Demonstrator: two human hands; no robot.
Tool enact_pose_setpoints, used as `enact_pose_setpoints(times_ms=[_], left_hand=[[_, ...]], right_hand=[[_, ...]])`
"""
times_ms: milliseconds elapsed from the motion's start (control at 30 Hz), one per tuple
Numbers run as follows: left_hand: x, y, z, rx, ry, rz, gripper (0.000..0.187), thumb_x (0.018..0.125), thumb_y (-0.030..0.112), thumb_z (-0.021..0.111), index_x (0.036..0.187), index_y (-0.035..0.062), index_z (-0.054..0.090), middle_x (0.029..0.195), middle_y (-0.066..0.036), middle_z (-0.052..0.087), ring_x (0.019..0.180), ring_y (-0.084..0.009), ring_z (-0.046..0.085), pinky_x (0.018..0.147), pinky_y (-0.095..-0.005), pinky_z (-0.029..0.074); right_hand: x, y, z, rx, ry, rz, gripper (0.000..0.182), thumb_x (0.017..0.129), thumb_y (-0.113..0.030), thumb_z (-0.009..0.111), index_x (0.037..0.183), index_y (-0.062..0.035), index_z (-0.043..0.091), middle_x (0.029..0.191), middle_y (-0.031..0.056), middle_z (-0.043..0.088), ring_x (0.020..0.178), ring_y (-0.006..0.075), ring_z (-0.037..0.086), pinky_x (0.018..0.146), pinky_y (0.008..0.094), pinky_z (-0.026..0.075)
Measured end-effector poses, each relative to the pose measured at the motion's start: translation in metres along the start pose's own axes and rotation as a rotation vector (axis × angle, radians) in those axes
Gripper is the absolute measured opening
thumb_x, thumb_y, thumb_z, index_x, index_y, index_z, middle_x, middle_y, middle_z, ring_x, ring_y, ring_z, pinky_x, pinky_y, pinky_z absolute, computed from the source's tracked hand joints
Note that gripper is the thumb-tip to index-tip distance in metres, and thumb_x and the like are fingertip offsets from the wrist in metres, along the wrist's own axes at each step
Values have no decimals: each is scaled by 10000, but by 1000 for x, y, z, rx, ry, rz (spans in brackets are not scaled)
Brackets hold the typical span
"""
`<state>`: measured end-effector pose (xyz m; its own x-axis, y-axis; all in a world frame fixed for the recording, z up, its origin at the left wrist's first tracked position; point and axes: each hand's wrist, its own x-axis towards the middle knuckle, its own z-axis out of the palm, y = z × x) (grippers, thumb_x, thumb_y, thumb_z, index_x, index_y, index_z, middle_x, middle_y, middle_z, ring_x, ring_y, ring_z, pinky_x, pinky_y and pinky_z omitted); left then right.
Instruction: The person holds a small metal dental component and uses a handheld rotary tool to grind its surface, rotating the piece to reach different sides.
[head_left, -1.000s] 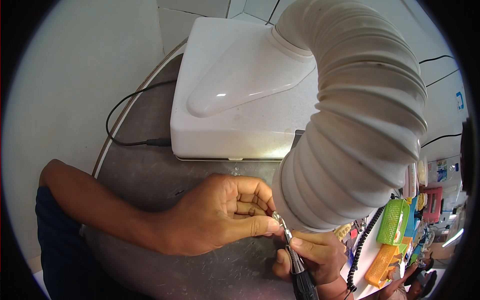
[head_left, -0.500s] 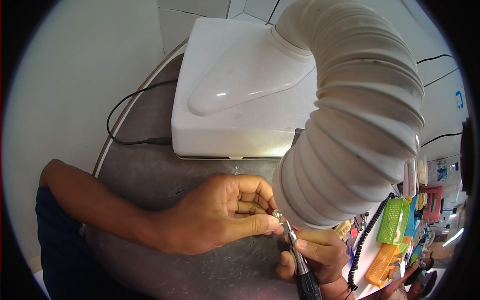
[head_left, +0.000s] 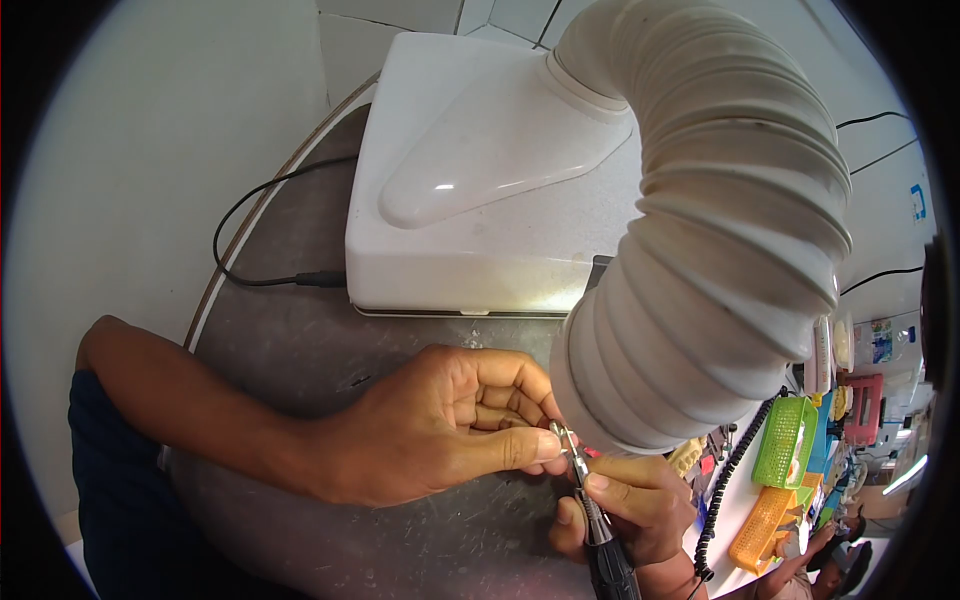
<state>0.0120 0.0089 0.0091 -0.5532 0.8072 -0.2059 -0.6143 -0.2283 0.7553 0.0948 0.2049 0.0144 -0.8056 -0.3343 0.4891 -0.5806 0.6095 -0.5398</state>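
My left hand (head_left: 440, 435) comes in from the left and pinches a small shiny metal piece (head_left: 558, 430) between thumb and fingers, the other fingers curled behind. The piece is too small to make out its exact shape. In my right hand (head_left: 645, 500) is a rotary handpiece (head_left: 597, 522), silver in front with a black grip, held like a pen. Its slim tip points up and left, right at the metal piece. Both hands are close together above the dark grey table (head_left: 300, 365), just below the mouth of a ribbed hose (head_left: 720, 290).
A white dust-extractor box (head_left: 480, 230) feeds the hose, with a black cable (head_left: 235, 215) at its left. At right are a coiled black cord (head_left: 715, 505), a green basket (head_left: 787, 443) and an orange basket (head_left: 762, 528). Another person (head_left: 815, 565) shows at the lower right edge.
The handpiece tip has shifted slightly up and left and now overlaps the metal piece, which looks turned a little in my left fingers. Both hands otherwise stay nearly in place.
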Motion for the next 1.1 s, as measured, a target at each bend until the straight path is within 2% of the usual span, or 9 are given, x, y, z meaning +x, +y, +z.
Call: enact_pose_setpoints(times_ms=[267, 367, 433, 533, 633, 867, 1100], left_hand=[[0, 1, 0, -8, 1, 0, 154, 881, 36, 594, 984, -49, 516, 933, -120, 635, 903, -133, 618, 826, -237, 507], [0, 1, -1, -9, -11, -2, 150, 882, 33, 592, 983, -46, 514, 946, -122, 632, 915, -137, 619, 832, -238, 508], [0, 2, 0, -16, -18, -8, 150, 882, 34, 591, 986, -43, 512, 962, -122, 628, 923, -139, 620, 837, -238, 509], [0, 2, -1, -21, -27, -8, 155, 883, 35, 591, 990, -41, 509, 973, -123, 626, 930, -141, 620, 841, -238, 510], [1, 1, -2, -31, -38, -1, 157, 885, 38, 589, 992, -41, 506, 975, -123, 624, 934, -143, 622, 841, -238, 510], [0, 1, -4, -51, -37, -12, 149, 896, 51, 579, 993, -38, 509, 971, -116, 626, 931, -143, 624, 834, -236, 510], [1, -1, -5, -33, -47, -20, 142, 900, 60, 572, 993, -33, 519, 963, -107, 625, 923, -139, 628, 815, -232, 508]], right_hand=[[0, 1, -1, 37, -37, 12, 441, 739, -118, 729, 1094, -96, 469, 829, 153, 654, 647, 204, 654, 537, 272, 516], [-1, 3, 1, 59, 20, -12, 445, 740, -109, 724, 1103, -100, 467, 814, 161, 657, 638, 208, 657, 532, 274, 517], [-1, 1, -3, 75, -36, 20, 430, 747, -107, 719, 1098, -97, 471, 810, 164, 657, 636, 209, 659, 529, 274, 517], [3, 0, 1, 79, 12, 19, 424, 742, -105, 723, 1091, -99, 482, 793, 162, 657, 619, 207, 654, 526, 277, 515], [2, 0, -4, 68, -43, 33, 429, 734, -108, 731, 1086, -103, 486, 796, 160, 654, 609, 204, 647, 527, 277, 513], [1, 1, -3, 71, -30, 35, 440, 725, -108, 736, 1087, -100, 486, 796, 153, 641, 625, 203, 640, 520, 271, 498], [3, 2, -1, 69, -2, -19, 441, 723, -109, 738, 1079, -90, 479, 772, 144, 631, 574, 188, 621, 488, 268, 486]])
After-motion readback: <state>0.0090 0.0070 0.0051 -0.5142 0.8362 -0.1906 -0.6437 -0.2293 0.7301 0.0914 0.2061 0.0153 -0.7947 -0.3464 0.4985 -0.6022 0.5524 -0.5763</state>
